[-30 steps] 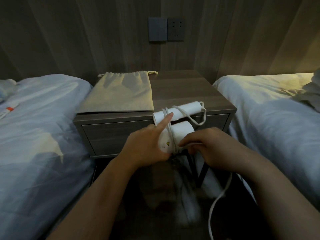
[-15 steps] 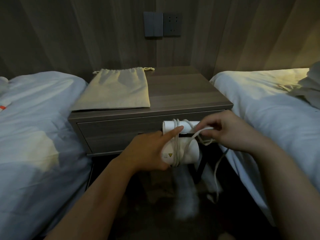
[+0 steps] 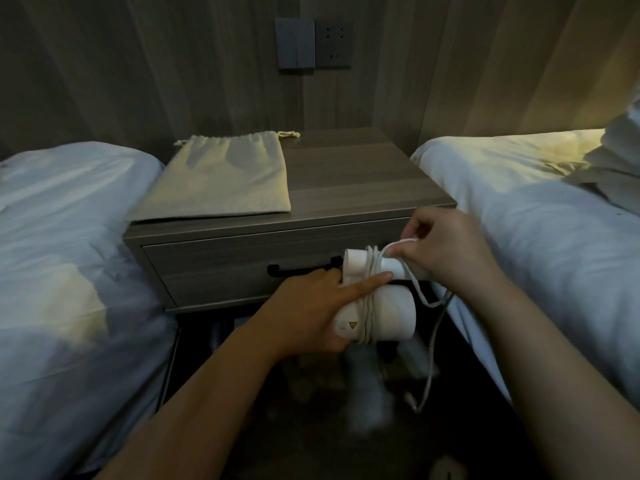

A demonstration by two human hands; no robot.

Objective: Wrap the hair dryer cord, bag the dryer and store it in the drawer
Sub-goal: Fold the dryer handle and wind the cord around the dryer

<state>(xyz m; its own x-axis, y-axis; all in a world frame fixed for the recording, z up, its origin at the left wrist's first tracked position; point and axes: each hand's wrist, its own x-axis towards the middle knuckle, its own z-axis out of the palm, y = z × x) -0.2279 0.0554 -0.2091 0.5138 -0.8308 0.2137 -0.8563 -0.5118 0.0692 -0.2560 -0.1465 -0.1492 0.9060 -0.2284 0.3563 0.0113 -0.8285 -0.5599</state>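
In the lower centre of the frame, in front of the counter's drawer, we have both hands on the hair dryer [image 3: 375, 299]. Our left hand [image 3: 308, 317] is closed around its folded white body from the left, with the forefinger laid flat across the turns of cord to pin them. Our right hand [image 3: 446, 251], just right of it, is pinched shut on the cord [image 3: 398, 244], thumb and fingers drawing a loop up over the barrel.

Several turns already lie tight around the middle of the dryer, so we judge the wrapping well under way but not finished. A loose tail hangs down from the right hand toward the floor at lower right, and its end, which seems to be the plug [image 3: 412, 403], is too blurred to tell for sure. That length is left to wind on and tuck in.

Beyond the hands, nothing else of the task is begun. The drawstring bag [image 3: 225, 178] lies flat and seemingly empty on the left half of the counter [image 3: 360, 174], in the upper middle of the frame, with its mouth toward the wall. The drawer [image 3: 221, 268] below it is shut, its dark handle partly hidden behind our left hand. Bagging and storing both remain. A bed flanks the counter on each side.
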